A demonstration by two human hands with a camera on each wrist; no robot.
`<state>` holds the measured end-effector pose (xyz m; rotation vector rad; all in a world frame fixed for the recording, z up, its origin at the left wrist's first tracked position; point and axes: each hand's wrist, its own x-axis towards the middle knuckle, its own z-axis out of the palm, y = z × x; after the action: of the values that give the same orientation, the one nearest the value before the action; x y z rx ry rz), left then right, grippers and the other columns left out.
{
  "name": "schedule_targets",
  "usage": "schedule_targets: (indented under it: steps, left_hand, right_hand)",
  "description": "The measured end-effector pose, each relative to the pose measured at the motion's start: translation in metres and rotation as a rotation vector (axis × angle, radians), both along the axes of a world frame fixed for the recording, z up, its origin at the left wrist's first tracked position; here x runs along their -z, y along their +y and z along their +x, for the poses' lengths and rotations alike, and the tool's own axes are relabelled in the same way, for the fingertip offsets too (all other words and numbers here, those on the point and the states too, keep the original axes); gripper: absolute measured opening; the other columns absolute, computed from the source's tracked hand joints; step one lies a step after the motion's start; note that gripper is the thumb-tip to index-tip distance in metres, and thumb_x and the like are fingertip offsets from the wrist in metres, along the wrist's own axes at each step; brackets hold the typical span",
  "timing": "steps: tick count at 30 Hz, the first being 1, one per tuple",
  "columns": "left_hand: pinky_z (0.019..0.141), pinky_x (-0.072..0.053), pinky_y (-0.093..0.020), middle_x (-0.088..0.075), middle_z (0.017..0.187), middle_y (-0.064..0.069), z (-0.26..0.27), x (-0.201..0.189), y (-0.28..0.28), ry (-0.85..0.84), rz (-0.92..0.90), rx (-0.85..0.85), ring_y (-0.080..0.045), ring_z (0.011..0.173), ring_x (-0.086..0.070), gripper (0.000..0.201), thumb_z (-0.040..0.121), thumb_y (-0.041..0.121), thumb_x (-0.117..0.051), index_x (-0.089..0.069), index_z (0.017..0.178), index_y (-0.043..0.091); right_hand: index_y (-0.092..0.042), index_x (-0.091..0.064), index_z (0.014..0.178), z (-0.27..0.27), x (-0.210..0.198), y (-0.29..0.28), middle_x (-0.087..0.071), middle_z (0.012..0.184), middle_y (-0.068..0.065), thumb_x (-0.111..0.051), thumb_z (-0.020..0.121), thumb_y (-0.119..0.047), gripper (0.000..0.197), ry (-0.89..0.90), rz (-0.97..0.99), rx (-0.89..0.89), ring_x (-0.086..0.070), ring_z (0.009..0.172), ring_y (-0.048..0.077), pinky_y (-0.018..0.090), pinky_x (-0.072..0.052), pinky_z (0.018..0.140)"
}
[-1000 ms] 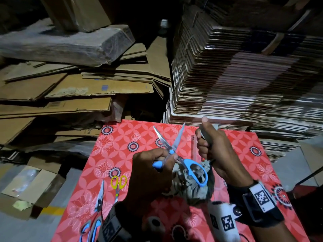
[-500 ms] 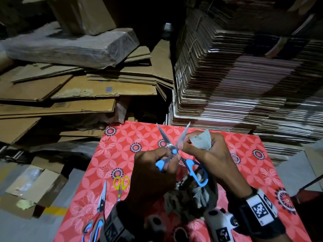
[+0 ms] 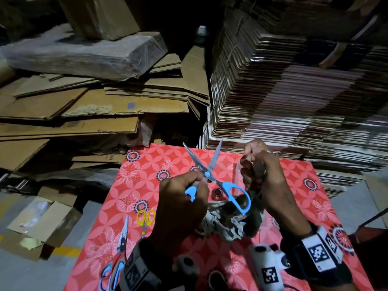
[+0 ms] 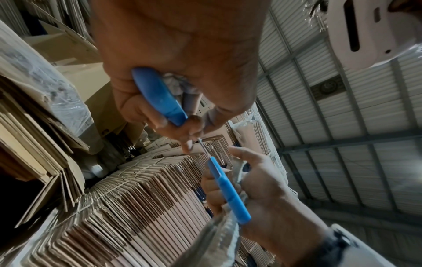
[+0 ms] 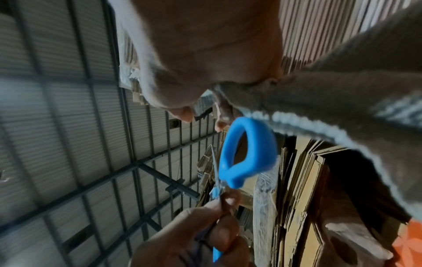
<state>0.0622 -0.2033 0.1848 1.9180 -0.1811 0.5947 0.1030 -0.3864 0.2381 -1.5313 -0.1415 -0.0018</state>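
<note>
I see the left hand (image 3: 180, 198) clamped round one blue handle of the scissors (image 3: 206, 175). It holds them above the red worktop (image 3: 147, 164), blades spread in a V and pointing up and away from me. The other handle, the big loop, hangs free just beside the right hand (image 3: 264, 177); I cannot tell whether the two touch. The right hand is fisted on a bunched grey rag (image 3: 222, 223), whose loose end droops below both hands towards the worktop. The hands sit close together, about level. On the worktop to the left lie a yellow pair (image 3: 146, 217) and, nearer me, a blue pair (image 3: 122, 238), both well apart from the hands. Flat cardboard (image 3: 294, 101) is stacked behind the worktop
</note>
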Motion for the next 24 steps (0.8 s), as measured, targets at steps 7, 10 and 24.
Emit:
schedule_targets:
  steps: [7, 10, 24]
  left_hand:
    - [0.052, -0.044, -0.042, -0.063, 0.062, -0.01, 0.002, 0.0017, 0.0031, -0.047, 0.005, 0.005, -0.028, 0.054, -0.058, 0.028, 0.09, 0.017, -0.054, -0.07, 0.074, 0.0]
    - [0.053, -0.041, -0.043, -0.057, 0.06, -0.01, 0.0007, -0.0002, 0.0031, -0.029, 0.021, 0.067, -0.026, 0.054, -0.054, 0.023, 0.094, 0.01, -0.059, -0.069, 0.076, -0.001]
    - [0.048, -0.037, -0.027, -0.054, 0.054, 0.014, 0.0004, -0.0011, 0.0024, -0.023, 0.002, 0.046, -0.008, 0.048, -0.048, 0.032, 0.093, 0.011, -0.063, -0.075, 0.071, 0.031]
  right_hand:
    - [-0.024, -0.034, 0.073, -0.0043, 0.0016, -0.0092, -0.029, 0.066, -0.007, -0.037, 0.085, -0.017, 0.014, -0.107, -0.199, -0.136, -0.023, 0.056, 0.009, 0.023, -0.024, 0.049]
    - [-0.022, -0.048, 0.073, -0.0041, 0.0002, -0.0086, -0.041, 0.063, -0.008, -0.051, 0.089, -0.017, 0.017, -0.208, -0.353, -0.154, -0.035, 0.056, 0.009, 0.023, -0.032, 0.054]
    - [0.006, -0.078, 0.081, -0.0036, 0.0028, 0.0003, -0.056, 0.065, 0.003, -0.076, 0.083, 0.008, 0.004, 0.146, -0.299, -0.301, -0.046, 0.047, 0.002, 0.013, -0.035, 0.048]
